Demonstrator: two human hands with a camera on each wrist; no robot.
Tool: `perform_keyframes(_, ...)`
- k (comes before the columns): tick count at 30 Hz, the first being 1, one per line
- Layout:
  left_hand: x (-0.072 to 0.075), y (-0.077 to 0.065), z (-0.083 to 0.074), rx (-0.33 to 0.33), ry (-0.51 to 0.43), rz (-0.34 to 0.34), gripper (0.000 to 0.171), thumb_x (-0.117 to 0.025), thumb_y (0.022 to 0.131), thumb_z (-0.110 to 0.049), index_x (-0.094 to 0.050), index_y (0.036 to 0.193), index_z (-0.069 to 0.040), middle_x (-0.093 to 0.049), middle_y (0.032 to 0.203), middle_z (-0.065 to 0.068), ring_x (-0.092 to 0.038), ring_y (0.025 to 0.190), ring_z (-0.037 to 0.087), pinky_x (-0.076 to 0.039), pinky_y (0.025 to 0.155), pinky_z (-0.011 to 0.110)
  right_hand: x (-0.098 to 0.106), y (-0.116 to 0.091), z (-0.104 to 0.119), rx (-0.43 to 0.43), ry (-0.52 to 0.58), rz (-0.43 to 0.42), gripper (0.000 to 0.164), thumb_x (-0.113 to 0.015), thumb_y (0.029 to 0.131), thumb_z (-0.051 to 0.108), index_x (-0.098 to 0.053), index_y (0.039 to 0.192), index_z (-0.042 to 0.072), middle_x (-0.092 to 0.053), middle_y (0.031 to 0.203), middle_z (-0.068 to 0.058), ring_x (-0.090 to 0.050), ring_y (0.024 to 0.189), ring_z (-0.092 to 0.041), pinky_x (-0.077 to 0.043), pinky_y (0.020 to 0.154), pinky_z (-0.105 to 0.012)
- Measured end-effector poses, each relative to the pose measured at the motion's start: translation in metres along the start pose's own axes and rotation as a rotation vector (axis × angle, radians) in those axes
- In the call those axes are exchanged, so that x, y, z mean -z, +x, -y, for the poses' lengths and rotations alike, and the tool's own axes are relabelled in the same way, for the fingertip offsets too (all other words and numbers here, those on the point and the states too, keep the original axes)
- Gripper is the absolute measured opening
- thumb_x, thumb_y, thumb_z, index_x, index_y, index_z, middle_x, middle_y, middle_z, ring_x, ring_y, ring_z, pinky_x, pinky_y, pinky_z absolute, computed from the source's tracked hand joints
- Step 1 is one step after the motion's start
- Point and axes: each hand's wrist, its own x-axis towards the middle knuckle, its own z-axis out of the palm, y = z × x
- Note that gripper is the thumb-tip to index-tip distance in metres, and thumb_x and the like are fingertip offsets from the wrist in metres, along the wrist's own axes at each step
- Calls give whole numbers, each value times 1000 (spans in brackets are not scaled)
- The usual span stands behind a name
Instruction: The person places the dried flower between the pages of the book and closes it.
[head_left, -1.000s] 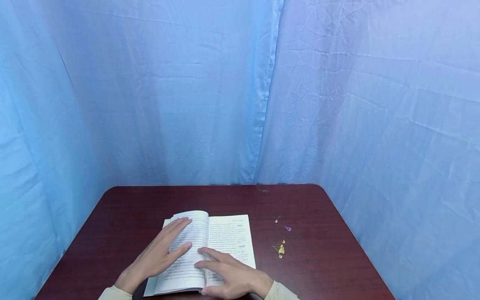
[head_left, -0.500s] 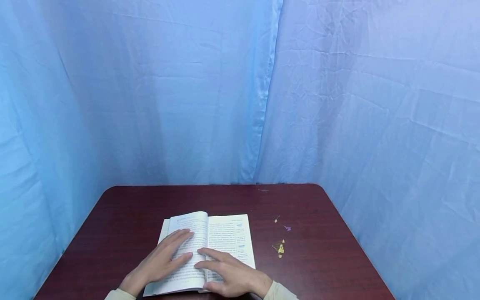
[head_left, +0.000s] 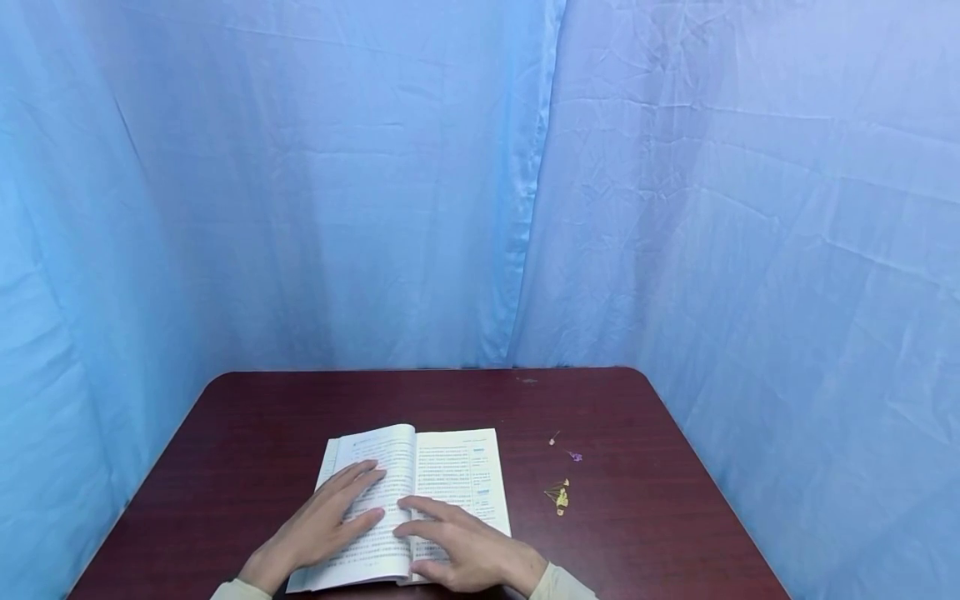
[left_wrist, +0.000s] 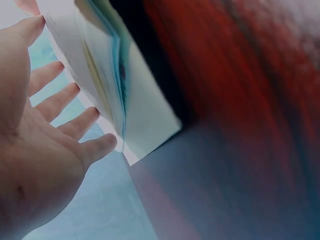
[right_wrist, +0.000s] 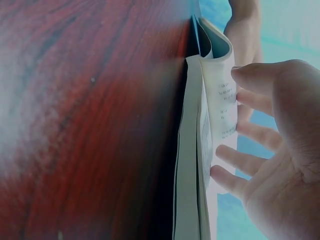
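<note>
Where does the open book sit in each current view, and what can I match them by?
Head: book at bottom, left of centre, under left hand and right hand.
Left wrist: upper left, slanting down from the top edge.
Right wrist: right of centre, nearly edge-on, running to the bottom edge.
Shared landmark: dark red table, right of the book in left wrist, left of it in right wrist.

Book [head_left: 444, 471] white w/ dk print; tbl [head_left: 660, 517] dk red-brn; curtains [head_left: 375, 200] blue; sprig [head_left: 562, 499] yel.
</note>
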Motion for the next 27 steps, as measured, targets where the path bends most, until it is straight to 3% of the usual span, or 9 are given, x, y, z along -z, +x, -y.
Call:
perform_keyframes(16,-3,-5,2,17,13,0,57,-71,111,-44,-66,157,-12,-61,167,18,-60,153,46,-52,121,70,6,-8,-11,-59,-16,-37,38,-72,112,30,-72,148,19,-53,174,-10,-57,158,-25,-53,128,-41)
perform_keyframes(27,-3,-6,7,2,4,27,59,-71,111,-45,-65,158,-10,-61,165,19,-60,152,48,-51,120,71,8,-12,-15,-125,47,-5,36,-72,112,29,-74,146,17,-54,173,-8,-57,159,-26,-53,128,-44)
